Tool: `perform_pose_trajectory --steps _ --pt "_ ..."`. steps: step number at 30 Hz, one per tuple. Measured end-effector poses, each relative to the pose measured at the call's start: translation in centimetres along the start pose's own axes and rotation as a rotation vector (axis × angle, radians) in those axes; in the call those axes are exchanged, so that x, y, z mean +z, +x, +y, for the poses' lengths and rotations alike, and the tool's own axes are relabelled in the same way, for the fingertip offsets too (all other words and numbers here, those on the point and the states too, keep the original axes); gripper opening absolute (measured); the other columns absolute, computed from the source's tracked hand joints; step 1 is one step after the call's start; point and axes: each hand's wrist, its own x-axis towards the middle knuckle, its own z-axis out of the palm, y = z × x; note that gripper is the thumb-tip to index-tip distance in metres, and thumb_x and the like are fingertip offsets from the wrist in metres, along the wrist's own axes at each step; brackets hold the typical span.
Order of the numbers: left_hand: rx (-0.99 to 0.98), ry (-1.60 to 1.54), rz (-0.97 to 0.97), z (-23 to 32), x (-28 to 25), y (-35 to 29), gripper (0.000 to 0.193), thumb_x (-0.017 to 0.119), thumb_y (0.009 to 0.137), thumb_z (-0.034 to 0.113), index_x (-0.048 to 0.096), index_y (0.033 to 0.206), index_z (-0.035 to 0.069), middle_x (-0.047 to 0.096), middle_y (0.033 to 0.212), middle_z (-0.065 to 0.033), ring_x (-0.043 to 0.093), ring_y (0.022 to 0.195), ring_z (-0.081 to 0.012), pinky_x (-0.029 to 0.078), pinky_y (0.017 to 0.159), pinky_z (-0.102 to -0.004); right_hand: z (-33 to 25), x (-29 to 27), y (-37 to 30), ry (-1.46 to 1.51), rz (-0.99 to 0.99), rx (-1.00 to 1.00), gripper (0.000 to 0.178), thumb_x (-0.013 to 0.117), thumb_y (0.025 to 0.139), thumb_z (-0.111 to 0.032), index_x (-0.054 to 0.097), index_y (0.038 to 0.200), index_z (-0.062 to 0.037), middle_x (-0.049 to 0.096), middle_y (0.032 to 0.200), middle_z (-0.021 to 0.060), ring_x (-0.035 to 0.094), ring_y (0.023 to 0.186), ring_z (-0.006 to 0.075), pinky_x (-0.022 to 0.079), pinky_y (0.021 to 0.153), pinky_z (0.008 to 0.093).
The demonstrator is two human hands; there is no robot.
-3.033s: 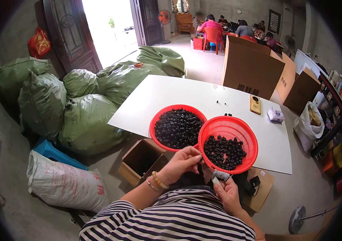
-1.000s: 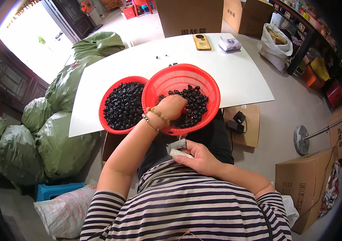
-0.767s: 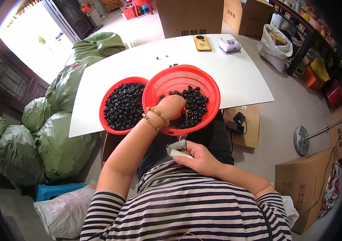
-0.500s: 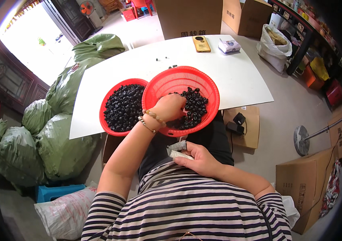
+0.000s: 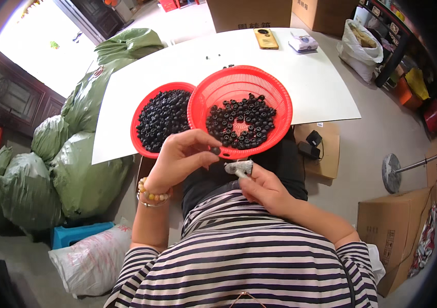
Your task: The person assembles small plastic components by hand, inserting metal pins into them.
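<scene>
My left hand (image 5: 180,158), wearing bead bracelets, pinches a small round black piece (image 5: 215,151) between thumb and fingertips. It is just off the near rim of a red slotted basket (image 5: 240,74), where many similar black ring-like pieces (image 5: 249,115) lie. Close by, my right hand (image 5: 269,191) is held over my lap with its fingers curled in. Grey wrapping (image 5: 240,166) covers its index finger and something whitish is at the thumb; whether anything is gripped between them is hidden. A second red basket (image 5: 135,134), full of black pieces, stands to the left.
Both baskets are at the near edge of a white table (image 5: 321,92). A phone (image 5: 266,39) and a tissue pack (image 5: 303,42) lie at its far side. Green sacks (image 5: 82,174) crowd the left floor; cardboard boxes (image 5: 393,226) and a metal stand (image 5: 392,173) are on the right.
My left hand has come out of the right basket toward me with a black piece. My right hand has moved up and nearer to it. The view has shifted slightly.
</scene>
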Motion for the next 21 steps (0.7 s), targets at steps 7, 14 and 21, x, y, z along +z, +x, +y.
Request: perform_pose_trajectory --steps 7,14,21 --pt "0.007 -0.474 0.126 -2.3 1.4 -3.7 0.028 0.064 0.073 0.008 0.056 0.098 -0.003 0.057 0.084 -0.0084 0.055 0.07 -0.0118 0.048 0.054 -0.0223 -0.5 0.7 -0.1 -0.117 0.095 -0.064 0.034 0.039 0.091 -0.024 0.043 0.12 -0.0049 0.039 0.066 -0.0065 0.032 0.057 0.0014 0.028 0.052 0.0157" --pt "-0.117 -0.686 0.15 -3.4 2.9 -4.4 0.018 0.061 0.075 0.003 0.054 0.091 -0.002 0.058 0.082 -0.0061 0.056 0.066 -0.0104 0.049 0.058 -0.0225 -0.1 0.6 -0.1 -0.076 0.062 -0.087 0.031 0.043 0.09 -0.02 0.047 0.115 -0.0025 0.051 0.083 -0.0035 0.042 0.072 0.0021 0.035 0.065 0.0174" --pt "-0.108 -0.693 0.194 -4.0 3.6 -4.3 0.018 0.062 0.076 0.009 0.053 0.089 0.0 0.058 0.083 -0.0099 0.056 0.064 -0.0125 0.049 0.056 -0.0226 -0.1 0.6 -0.1 -0.13 0.035 -0.149 0.031 0.052 0.086 -0.016 0.049 0.112 -0.0007 0.056 0.098 0.0021 0.049 0.088 0.0063 0.039 0.079 0.0221"
